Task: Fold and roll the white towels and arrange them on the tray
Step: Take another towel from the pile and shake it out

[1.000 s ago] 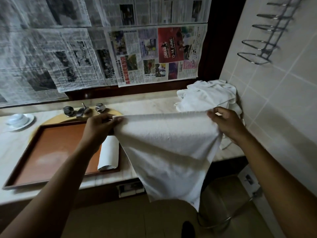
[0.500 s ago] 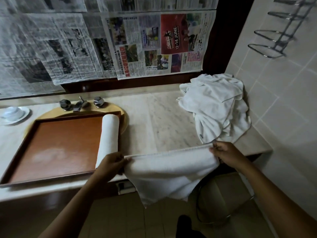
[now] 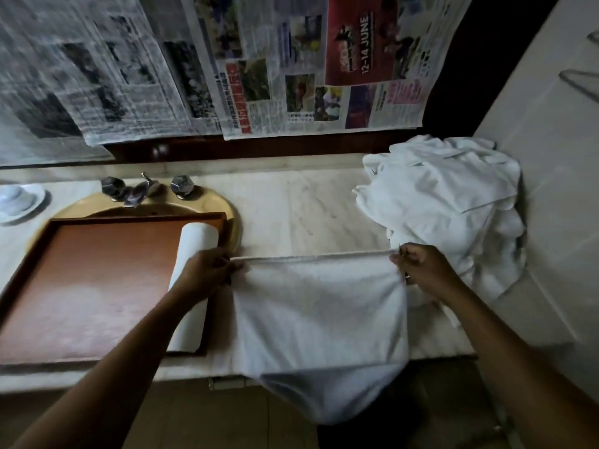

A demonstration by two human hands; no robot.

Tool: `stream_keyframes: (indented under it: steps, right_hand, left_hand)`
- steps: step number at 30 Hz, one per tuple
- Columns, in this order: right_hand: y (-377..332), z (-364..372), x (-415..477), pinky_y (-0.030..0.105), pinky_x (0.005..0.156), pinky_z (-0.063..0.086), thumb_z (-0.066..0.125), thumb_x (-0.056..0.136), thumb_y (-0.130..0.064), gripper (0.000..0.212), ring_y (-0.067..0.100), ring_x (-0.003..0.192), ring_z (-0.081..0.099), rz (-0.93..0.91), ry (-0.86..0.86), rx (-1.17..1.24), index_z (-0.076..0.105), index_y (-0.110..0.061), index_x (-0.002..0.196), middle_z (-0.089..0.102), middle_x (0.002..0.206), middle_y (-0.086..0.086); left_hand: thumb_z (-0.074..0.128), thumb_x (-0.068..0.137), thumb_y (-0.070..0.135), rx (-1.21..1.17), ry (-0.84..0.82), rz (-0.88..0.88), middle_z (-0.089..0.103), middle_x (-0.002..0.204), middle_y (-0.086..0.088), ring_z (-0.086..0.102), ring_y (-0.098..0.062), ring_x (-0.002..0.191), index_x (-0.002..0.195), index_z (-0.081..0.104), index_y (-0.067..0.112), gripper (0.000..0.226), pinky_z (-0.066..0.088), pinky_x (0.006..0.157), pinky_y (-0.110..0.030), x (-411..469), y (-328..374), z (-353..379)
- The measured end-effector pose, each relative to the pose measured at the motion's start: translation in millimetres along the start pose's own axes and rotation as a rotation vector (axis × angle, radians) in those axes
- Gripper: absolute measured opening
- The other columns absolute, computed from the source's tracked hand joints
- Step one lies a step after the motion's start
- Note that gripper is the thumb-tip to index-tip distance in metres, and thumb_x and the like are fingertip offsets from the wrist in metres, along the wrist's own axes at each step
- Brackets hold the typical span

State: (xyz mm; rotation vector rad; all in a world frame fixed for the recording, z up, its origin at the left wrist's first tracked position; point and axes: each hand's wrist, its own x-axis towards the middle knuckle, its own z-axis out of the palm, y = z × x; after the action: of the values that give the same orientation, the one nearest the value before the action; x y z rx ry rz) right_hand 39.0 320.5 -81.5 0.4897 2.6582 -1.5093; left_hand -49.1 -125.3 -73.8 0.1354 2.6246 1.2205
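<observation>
A white towel [image 3: 319,315] lies spread on the marble counter, its lower part hanging over the front edge. My left hand [image 3: 205,273] pinches its far left corner and my right hand [image 3: 421,270] pinches its far right corner, the far edge stretched taut between them. One rolled white towel [image 3: 191,254] lies along the right side of the brown tray [image 3: 97,286], partly hidden by my left forearm. A heap of loose white towels [image 3: 447,205] sits at the counter's right end.
The tray rests over a yellow sink [image 3: 227,205] with a metal tap [image 3: 142,189]. A white cup on a saucer [image 3: 19,199] stands at far left. Newspaper sheets [image 3: 291,76] cover the back wall; a tiled wall [image 3: 551,157] closes the right side.
Both hands brought the towel down from mid-air and then forward onto the counter, where it now lies flat with its lower part hanging over the edge.
</observation>
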Motion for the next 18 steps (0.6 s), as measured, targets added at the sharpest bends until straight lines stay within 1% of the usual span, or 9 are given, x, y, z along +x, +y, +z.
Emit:
stream_keyframes:
  steps: [2,4,5,7,8,11,13,15,18]
  right_hand:
    - [-13,0,44,0.031,0.059,0.059,0.072,0.096,-0.027,0.021,0.013,0.068,0.068,-0.055,0.023,-0.04,0.069,-0.012,0.082,0.07,0.07,0.002]
    - [-21,0,95,0.032,0.06,0.059,0.073,0.095,-0.03,0.025,0.007,0.06,0.064,-0.074,0.054,-0.092,0.067,-0.011,0.08,0.065,0.064,-0.003]
    - [-24,0,117,0.034,0.062,0.058,0.074,0.094,-0.033,0.028,0.007,0.057,0.062,-0.091,0.065,-0.109,0.065,-0.012,0.078,0.062,0.06,-0.007]
    - [-27,-1,160,0.039,0.066,0.058,0.074,0.092,-0.039,0.032,0.012,0.06,0.063,-0.116,0.085,-0.145,0.063,-0.014,0.077,0.06,0.058,-0.009]
    - [-29,-1,180,0.04,0.067,0.056,0.073,0.092,-0.04,0.032,0.016,0.063,0.065,-0.125,0.094,-0.165,0.063,-0.014,0.077,0.06,0.059,-0.011]
    - [-38,0,223,0.034,0.069,0.05,0.072,0.093,-0.04,0.028,0.015,0.068,0.066,-0.153,0.097,-0.203,0.064,-0.021,0.076,0.059,0.058,-0.017]
    - [-42,3,252,0.036,0.077,0.055,0.074,0.091,-0.04,0.019,0.017,0.079,0.071,-0.154,0.114,-0.193,0.072,-0.022,0.086,0.066,0.069,-0.016]
    - [-42,5,278,0.037,0.08,0.055,0.075,0.091,-0.038,0.019,0.019,0.083,0.071,-0.152,0.134,-0.206,0.073,-0.019,0.09,0.07,0.078,-0.01]
    - [-47,9,308,0.028,0.074,0.044,0.074,0.092,-0.036,0.018,0.018,0.08,0.068,-0.128,0.151,-0.264,0.066,-0.023,0.082,0.068,0.077,-0.009]
  left_hand:
    - [0.08,0.089,0.029,-0.028,0.077,0.006,0.064,0.057,0.004,0.061,-0.01,0.054,0.075,0.068,0.014,0.024,0.054,0.059,-0.037,46,6,-7]
    - [0.078,0.09,0.027,-0.037,0.131,0.009,0.069,0.067,-0.007,0.067,-0.022,0.06,0.082,0.072,0.016,0.015,0.058,0.06,-0.047,93,17,-12]
    - [0.077,0.091,0.026,-0.028,0.143,0.012,0.07,0.072,-0.009,0.068,-0.028,0.063,0.085,0.073,0.017,0.012,0.06,0.058,-0.043,112,23,-14]
    - [0.075,0.093,0.026,0.018,0.178,0.017,0.069,0.075,-0.004,0.065,-0.022,0.062,0.089,0.071,0.015,0.012,0.052,0.049,-0.02,149,36,-16]
    - [0.075,0.092,0.028,0.047,0.202,0.014,0.068,0.075,0.0,0.065,-0.017,0.061,0.091,0.07,0.016,0.012,0.046,0.046,-0.013,167,41,-16]
    - [0.077,0.09,0.032,0.015,0.257,-0.028,0.07,0.067,0.008,0.069,-0.012,0.056,0.092,0.072,0.02,0.013,0.053,0.049,-0.025,203,44,-16]
    - [0.079,0.089,0.029,-0.013,0.299,-0.053,0.067,0.053,0.012,0.064,-0.001,0.047,0.087,0.071,0.02,0.012,0.048,0.046,-0.017,225,46,-14]
    - [0.081,0.087,0.027,-0.038,0.318,-0.055,0.064,0.048,0.015,0.062,0.002,0.044,0.086,0.072,0.013,0.017,0.042,0.043,-0.009,246,50,-12]
    - [0.082,0.086,0.034,0.009,0.328,-0.075,0.068,0.057,0.006,0.064,0.003,0.049,0.085,0.073,0.014,0.022,0.042,0.048,-0.006,277,52,-10]
